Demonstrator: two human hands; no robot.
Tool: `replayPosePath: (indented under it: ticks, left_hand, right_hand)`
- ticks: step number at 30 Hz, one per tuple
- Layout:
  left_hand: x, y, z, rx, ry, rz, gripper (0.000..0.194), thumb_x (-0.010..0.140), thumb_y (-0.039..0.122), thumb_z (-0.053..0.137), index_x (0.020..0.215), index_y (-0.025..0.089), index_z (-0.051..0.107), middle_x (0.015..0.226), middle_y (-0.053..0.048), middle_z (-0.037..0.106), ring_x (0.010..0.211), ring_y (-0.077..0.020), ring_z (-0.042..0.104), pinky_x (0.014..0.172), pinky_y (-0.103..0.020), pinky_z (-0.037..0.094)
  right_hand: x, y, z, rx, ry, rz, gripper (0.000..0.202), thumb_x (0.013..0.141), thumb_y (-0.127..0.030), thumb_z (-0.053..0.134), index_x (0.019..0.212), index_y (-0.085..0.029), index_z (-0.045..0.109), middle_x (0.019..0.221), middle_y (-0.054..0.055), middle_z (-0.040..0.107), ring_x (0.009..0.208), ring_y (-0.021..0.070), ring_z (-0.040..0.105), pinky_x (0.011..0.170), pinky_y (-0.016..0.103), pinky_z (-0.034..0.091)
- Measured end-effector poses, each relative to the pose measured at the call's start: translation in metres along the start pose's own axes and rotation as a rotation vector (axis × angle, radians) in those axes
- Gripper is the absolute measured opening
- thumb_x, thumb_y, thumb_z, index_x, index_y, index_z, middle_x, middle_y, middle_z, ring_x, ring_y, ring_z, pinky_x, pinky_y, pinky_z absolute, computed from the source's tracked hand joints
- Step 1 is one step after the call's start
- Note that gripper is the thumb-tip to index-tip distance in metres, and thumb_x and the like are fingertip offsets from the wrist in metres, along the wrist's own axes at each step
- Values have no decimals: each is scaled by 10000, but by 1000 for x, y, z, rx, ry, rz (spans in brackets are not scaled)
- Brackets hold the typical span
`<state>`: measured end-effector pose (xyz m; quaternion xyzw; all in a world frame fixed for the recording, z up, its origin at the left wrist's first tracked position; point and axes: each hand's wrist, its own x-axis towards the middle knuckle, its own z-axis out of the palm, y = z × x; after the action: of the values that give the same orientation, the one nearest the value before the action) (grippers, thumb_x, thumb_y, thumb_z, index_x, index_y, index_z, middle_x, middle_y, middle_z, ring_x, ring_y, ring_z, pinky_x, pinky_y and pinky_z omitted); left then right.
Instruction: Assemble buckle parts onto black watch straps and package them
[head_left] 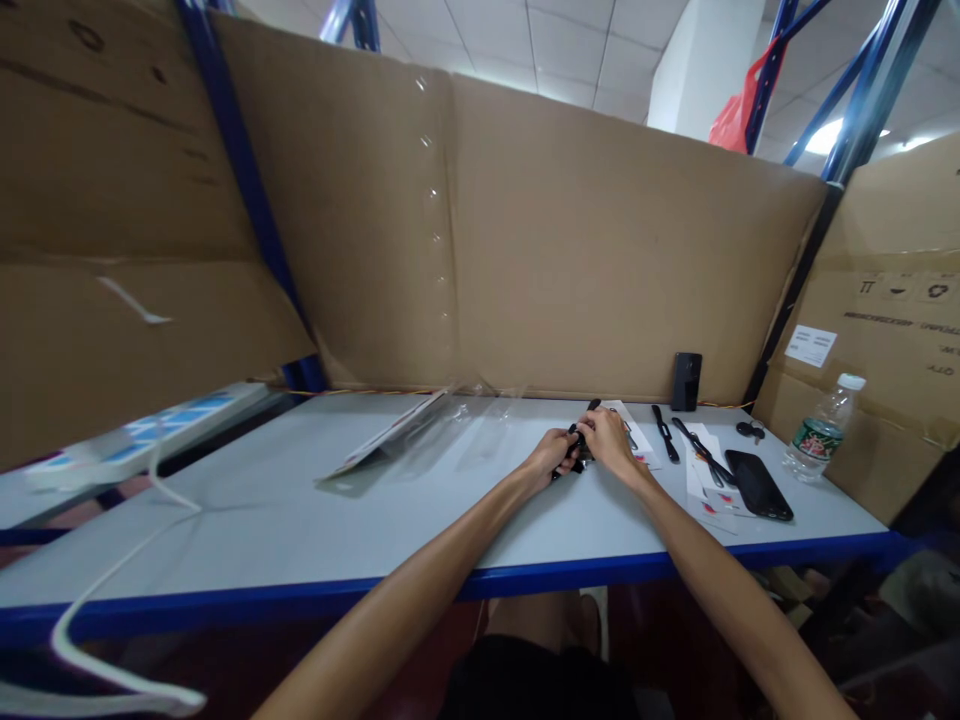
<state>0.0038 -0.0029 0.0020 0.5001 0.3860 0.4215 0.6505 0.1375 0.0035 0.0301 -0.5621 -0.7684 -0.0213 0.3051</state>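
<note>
Both hands are together above the table, closed around a small black strap-like object [576,437] whose exact kind I cannot make out. My left hand [552,456] grips its lower left part, and a dark end pokes out below the fingers. My right hand [606,437] pinches it from the upper right; another black end rises past the fingertips. Fingers cover most of its middle. Just right of my right hand lies a white printed card [637,440], partly hidden. Farther right rests a slim black piece with a slot [665,434].
Clear plastic sleeves [480,425] and a flat packet [386,440] lie left of the hands. Rightward are crossed black pieces [705,455] on cards, a phone [759,485], keys [750,430], a water bottle [823,430] and an upright black device [686,382]. Cardboard walls [600,240] enclose the table.
</note>
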Motion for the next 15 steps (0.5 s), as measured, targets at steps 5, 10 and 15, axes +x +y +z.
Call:
replayPosePath:
  ticks: [5,10,15]
  left_hand:
    - [-3,2,1,20,-18,-21,136,881,136,486,750,168,470,553,43,451,365,-30,304,383,-174,123]
    - [-2,3,2,40,-21,-34,159,870,106,442,725,164,467,550,29,461,365,-32,311,385,-178,124]
    - [-3,1,2,57,-27,-15,109,837,90,461,761,166,473,545,43,453,363,-34,302,380,-176,120]
  right_hand:
    - [-5,1,-12,-140,-53,-146,226,964,-201,547,915,-200,767,961,83,710,956,198,606,807,259,401]
    - [-8,-4,-22,-294,-131,-303,266,972,-165,497,905,-191,752,981,113,678,994,224,567,756,274,392]
    - [-6,-7,-15,-283,-143,-210,229,960,-140,512,967,-148,740,1035,134,713,1005,225,611,780,268,403]
